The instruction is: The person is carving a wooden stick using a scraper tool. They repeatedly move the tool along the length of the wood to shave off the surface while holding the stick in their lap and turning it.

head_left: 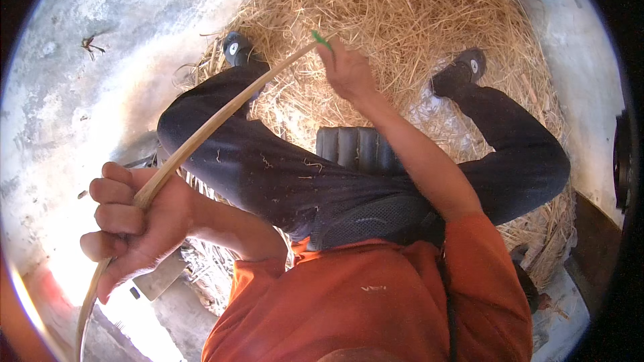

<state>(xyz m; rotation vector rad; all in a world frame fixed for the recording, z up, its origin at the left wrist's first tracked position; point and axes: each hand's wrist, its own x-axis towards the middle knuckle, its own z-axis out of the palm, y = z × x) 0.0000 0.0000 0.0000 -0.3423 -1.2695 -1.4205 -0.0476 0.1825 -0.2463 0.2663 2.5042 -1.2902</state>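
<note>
A long, pale, bent strip (221, 117), like split bamboo or cane, slants across the view from lower left to upper middle. My left hand (164, 211) is closed around its thicker part, fingers curled, and the strip runs on below the fist. At the far end my right hand (352, 72) has its fingers pressed together by the tip, beside a small green piece (320, 41). Whether that green piece is part of the strip or a separate thing I cannot tell. The strip is held in the air above my left leg.
Loose straw (402, 0) is heaped on the floor ahead and between my spread legs. A dark ribbed cushion (355, 147) lies between my thighs. Pale, worn ground (134, 33) is on the left, with a small dry twig (92, 45). A flat greyish piece (161, 276) lies below my left wrist.
</note>
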